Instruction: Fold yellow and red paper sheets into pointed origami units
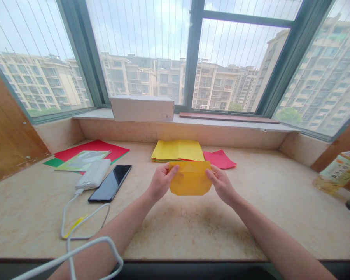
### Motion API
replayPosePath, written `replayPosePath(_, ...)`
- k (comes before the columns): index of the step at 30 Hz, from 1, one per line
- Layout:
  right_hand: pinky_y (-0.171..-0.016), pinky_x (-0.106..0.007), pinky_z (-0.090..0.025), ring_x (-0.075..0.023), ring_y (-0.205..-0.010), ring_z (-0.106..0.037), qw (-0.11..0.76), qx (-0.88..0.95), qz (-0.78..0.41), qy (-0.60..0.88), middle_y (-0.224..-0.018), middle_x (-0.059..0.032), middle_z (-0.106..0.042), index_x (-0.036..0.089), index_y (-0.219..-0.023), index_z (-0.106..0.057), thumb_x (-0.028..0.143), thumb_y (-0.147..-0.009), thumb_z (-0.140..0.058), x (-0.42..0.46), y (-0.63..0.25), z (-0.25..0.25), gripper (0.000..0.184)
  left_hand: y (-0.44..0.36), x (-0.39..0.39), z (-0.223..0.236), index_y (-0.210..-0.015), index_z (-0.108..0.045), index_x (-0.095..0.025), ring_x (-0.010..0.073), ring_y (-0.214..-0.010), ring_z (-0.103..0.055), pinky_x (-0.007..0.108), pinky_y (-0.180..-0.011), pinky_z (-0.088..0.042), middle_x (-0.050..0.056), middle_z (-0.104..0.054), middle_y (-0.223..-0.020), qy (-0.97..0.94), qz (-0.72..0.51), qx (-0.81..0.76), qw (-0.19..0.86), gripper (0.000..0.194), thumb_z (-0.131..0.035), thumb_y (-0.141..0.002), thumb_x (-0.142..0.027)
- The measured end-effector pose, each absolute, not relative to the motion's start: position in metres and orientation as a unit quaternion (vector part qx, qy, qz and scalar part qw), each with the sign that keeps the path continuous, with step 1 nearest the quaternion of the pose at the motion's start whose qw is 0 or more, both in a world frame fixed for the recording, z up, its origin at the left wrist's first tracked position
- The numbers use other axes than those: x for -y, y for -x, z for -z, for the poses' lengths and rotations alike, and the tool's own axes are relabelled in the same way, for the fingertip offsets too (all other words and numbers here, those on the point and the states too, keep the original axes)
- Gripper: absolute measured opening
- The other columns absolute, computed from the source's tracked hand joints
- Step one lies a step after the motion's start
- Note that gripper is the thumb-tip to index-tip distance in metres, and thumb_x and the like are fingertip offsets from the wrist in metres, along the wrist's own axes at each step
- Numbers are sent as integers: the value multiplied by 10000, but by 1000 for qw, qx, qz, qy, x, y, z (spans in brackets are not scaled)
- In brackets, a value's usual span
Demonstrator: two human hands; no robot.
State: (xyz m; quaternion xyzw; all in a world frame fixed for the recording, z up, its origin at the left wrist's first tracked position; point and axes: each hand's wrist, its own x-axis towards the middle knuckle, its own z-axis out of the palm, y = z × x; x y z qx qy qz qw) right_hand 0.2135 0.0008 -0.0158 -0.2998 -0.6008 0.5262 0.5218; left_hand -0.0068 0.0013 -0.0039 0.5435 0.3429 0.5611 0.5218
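Note:
A folded piece of yellow paper point(190, 182) is held up above the counter, its lower corners angled off and its upper edge straight. My left hand point(162, 179) pinches its left side near the top, thumb on the near face. On the opposite side my right hand point(221, 183) grips the upper right corner the same way. Behind it lies a stack of yellow paper point(177, 149) with a red edge showing below. Beside that stack, to the right, are pinkish-red paper pieces point(221, 158), partly overlapped in view by the held paper.
On the left lie red and green sheets point(116, 151), a plastic packet point(84, 158), a white power bank point(93, 174) with a looping white cable point(89, 245), and a black phone point(112, 182). A white box point(142, 109) sits on the sill. An oil bottle point(338, 171) stands far right.

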Motion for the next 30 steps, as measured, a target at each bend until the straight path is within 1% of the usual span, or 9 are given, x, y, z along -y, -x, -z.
replayPosePath(4, -751, -360, -570, -263, -877, -716, 521, 597, -518, 323, -961, -59, -759, 222, -1003, -716, 497, -849, -656, -1, -212, 18, 320, 5, -4, 8, -941, -698, -141, 226, -816, -715, 308, -740, -559, 80, -758, -931, -555, -562, -330, 518, 299, -703, -820, -414)
replayPosePath(7, -727, -359, -567, -261, -843, -715, 542, 578, -505, 343, -928, -60, -762, 216, -971, -726, 505, -829, -675, -2, -210, 20, 326, 5, -3, 7, -967, -694, -135, 224, -816, -718, 307, -740, -561, 88, -758, -927, -550, -572, -332, 510, 316, -688, -834, -421)
replayPosePath(12, -701, -354, -563, -262, -824, -709, 602, 524, -476, 369, -911, -64, -760, 211, -893, -714, 534, -783, -707, -8, -213, 19, 342, 8, 1, 4, -1100, -659, -153, 226, -801, -723, 304, -674, -557, 114, -753, -988, -553, -500, -325, 582, 412, -652, -851, -481)
replayPosePath(16, -729, -357, -565, -272, -895, -708, 615, 495, -505, 348, -990, -68, -757, 228, -958, -698, 528, -788, -711, -13, -218, 17, 345, 4, 1, 6, -1119, -685, -153, 241, -919, -707, 326, -797, -539, 125, -738, -1076, -596, -441, -300, 600, 418, -749, -785, -396)
replayPosePath(18, -753, -366, -568, -282, -957, -701, 603, 493, -533, 331, -1050, -77, -748, 236, -1017, -689, 547, -816, -675, -11, -218, 16, 371, 3, -1, 8, -1080, -707, -153, 245, -969, -693, 348, -877, -516, 119, -738, -1082, -601, -455, -297, 586, 389, -771, -762, -369)
replayPosePath(21, -811, -384, -563, -286, -1060, -672, 552, 526, -576, 294, -1145, -89, -721, 247, -1124, -667, 576, -863, -603, -5, -217, 11, 425, 3, -6, 11, -1011, -719, -148, 251, -956, -692, 360, -868, -519, 113, -749, -1032, -583, -505, -314, 553, 357, -768, -758, -395)
replayPosePath(24, -912, -405, -530, -274, -1124, -643, 506, 571, -592, 260, -1220, -76, -691, 267, -1195, -636, 494, -831, -692, 2, -214, 8, 432, 5, -8, 10, -1018, -702, -149, 260, -955, -694, 362, -841, -536, 109, -748, -1033, -560, -539, -310, 547, 376, -764, -758, -414)
replayPosePath(27, -947, -430, -511, -273, -1059, -675, 502, 570, -590, 274, -1155, -67, -721, 249, -1113, -675, 436, -770, -770, 3, -211, 10, 403, 4, -7, 8, -1031, -684, -156, 250, -949, -698, 366, -863, -539, 99, -744, -1049, -548, -543, -298, 562, 373, -761, -763, -403)
replayPosePath(30, -898, -429, -529, -271, -932, -715, 511, 546, -589, 307, -1031, -72, -756, 214, -983, -719, 462, -772, -758, 0, -211, 13, 328, 2, -5, 7, -1004, -677, -159, 235, -904, -708, 352, -843, -548, 86, -748, -1013, -540, -546, -305, 563, 348, -758, -764, -398)
